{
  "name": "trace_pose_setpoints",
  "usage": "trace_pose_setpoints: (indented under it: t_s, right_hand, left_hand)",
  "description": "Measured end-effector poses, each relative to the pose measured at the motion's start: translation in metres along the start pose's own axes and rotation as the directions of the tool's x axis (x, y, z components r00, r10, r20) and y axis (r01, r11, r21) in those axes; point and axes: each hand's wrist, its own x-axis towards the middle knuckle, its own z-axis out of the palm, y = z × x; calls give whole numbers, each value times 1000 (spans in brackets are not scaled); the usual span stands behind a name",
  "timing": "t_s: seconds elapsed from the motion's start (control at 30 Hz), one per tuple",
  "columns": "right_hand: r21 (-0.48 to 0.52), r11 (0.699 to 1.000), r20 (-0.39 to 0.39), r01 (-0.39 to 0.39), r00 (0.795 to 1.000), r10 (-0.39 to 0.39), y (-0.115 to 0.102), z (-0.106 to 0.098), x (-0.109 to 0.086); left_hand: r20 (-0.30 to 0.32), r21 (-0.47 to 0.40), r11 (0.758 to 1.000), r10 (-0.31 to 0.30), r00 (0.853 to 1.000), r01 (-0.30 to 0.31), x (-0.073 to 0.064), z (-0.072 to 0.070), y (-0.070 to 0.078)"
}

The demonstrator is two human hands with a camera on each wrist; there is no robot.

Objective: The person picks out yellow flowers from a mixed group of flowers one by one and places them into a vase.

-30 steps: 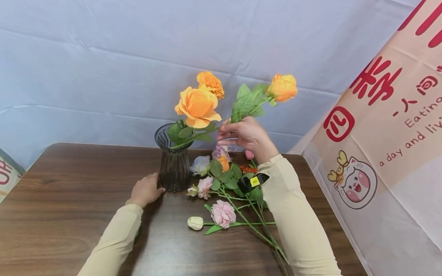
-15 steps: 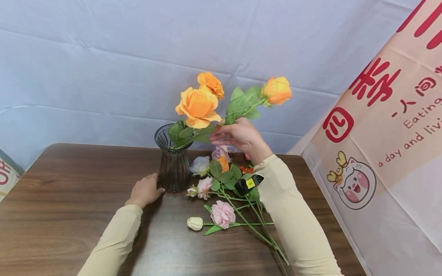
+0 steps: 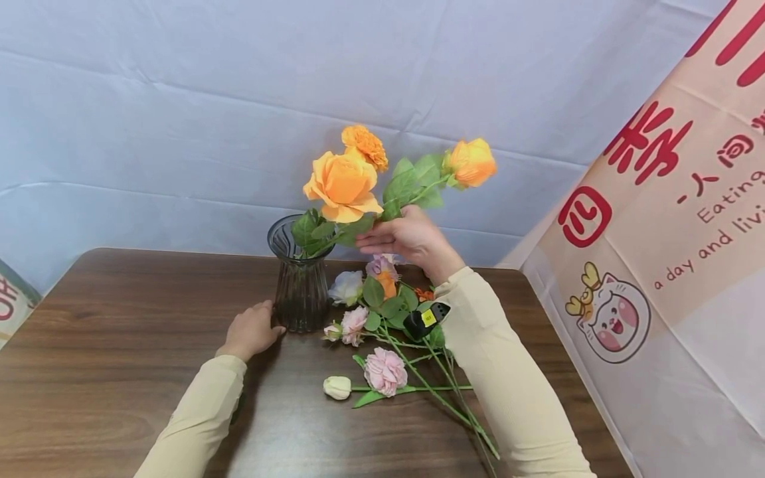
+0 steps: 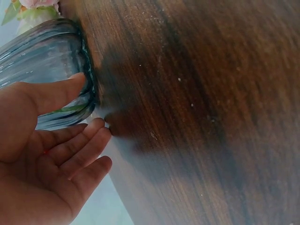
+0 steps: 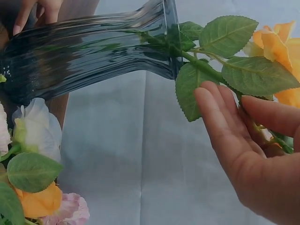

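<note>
A dark ribbed glass vase point(image 3: 303, 295) stands upright on the table. My left hand point(image 3: 252, 330) holds its base from the left, thumb point(image 4: 61, 93) against the glass in the left wrist view. Two orange blooms rise from the vase, a large open rose point(image 3: 342, 187) and a ruffled carnation-like flower point(image 3: 366, 147). My right hand point(image 3: 411, 240) pinches the leafy stem of a yellow-orange rose point(image 3: 472, 163), whose bloom leans out to the right. In the right wrist view, a green stem point(image 5: 201, 65) slants into the vase mouth, close to the fingertips. The lower stem shows only dimly through the glass.
Right of the vase lies a pile of flowers, including a white bloom point(image 3: 346, 287), small pink roses point(image 3: 355, 323) and an orange bud point(image 3: 386, 284). Nearer lie a pink peony-like flower point(image 3: 385, 372) and a white tulip point(image 3: 337, 388). A pale cloth point(image 3: 209, 133) hangs behind.
My right hand has moved left and slightly down toward the vase, bringing the yellow-orange rose with it. The left hand and vase stay in place.
</note>
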Motion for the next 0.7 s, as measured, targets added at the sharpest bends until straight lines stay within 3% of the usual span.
trace_pose_setpoints:
  t_s: [0.7]
  right_hand:
    - [-65,998,14,-12,1000,13,2,0,3]
  left_hand:
    - [1,7,1000,0,1000,-1,1,2,0]
